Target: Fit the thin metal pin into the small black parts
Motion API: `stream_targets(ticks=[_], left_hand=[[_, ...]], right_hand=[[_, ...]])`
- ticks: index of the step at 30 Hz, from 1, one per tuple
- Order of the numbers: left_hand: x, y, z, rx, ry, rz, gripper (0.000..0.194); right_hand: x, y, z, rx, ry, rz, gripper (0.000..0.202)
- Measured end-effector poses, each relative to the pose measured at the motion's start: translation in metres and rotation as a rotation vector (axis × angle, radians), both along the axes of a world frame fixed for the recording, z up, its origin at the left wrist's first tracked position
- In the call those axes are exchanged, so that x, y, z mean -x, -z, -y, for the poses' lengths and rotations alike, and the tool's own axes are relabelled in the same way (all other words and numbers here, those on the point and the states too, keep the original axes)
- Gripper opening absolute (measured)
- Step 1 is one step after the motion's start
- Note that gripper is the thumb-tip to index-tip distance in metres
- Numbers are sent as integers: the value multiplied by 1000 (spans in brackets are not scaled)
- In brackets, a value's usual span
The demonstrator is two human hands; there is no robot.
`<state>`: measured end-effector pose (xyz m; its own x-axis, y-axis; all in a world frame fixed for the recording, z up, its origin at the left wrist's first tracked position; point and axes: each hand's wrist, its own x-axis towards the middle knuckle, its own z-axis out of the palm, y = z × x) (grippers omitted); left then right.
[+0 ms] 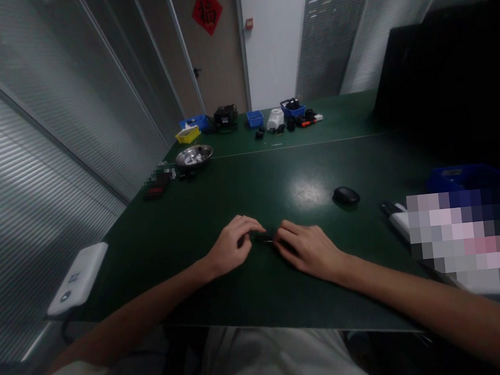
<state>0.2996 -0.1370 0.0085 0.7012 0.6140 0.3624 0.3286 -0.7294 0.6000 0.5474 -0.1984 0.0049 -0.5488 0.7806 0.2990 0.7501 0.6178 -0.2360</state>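
Near the front middle of the green table, a small dark slender object with a shiny end lies between my two hands. The fingertips of my right hand are closed together at its right end. On the other side, my left hand is curved, its thumb and fingers apart, with the fingertips close to the object's left end and nothing seen in its grasp. What exactly the object is cannot be made out.
A black mouse lies right of my hands. Farther right are a blue bin and a large black screen. At left sit a white device and a metal bowl. Blue trays stand at the back.
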Motion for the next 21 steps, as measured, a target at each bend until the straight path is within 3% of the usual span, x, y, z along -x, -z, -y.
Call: stream_targets(ticks=[3,8,14,21], left_hand=[[0,-1,9,-32,55,-55,35],[-1,2,6,-26,25,-54,16],[-1,6,6,-19,-8,-95,13],[-7,-1,8,11,-15,-135,14]], right_hand=[[0,0,3,-15,-2,-5,19],[-1,-1,5,20,-10,-30,17],[-1,-2,6,59,-6,-52,18],[-1,-5,6,120,-16,-124,17]])
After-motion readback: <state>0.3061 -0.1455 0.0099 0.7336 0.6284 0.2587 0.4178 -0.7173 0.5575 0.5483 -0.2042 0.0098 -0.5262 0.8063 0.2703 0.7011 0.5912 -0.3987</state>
